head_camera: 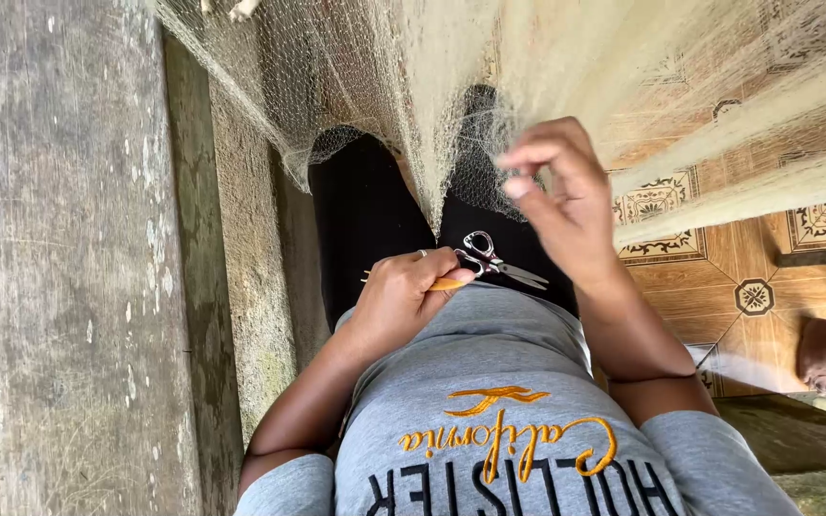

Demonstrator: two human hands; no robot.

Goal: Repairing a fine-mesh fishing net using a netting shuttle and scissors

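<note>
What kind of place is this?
Probably a home porch or veranda: patterned floor tiles, a weathered wooden beam beside gravel, and a fishing net hanging over the person's lap.

The left hand [403, 291] rests on the lap and holds a thin yellow stick [444, 284], touching small silver scissors [494, 263] that lie on the black pants [365, 215]. The right hand [566, 205] is up higher, pinching the pale fishing net [413, 76] that hangs down over the knees. A grey wooden beam [78, 258] runs along the left, and a patterned tile floor [719, 258] shows on the right.
</note>
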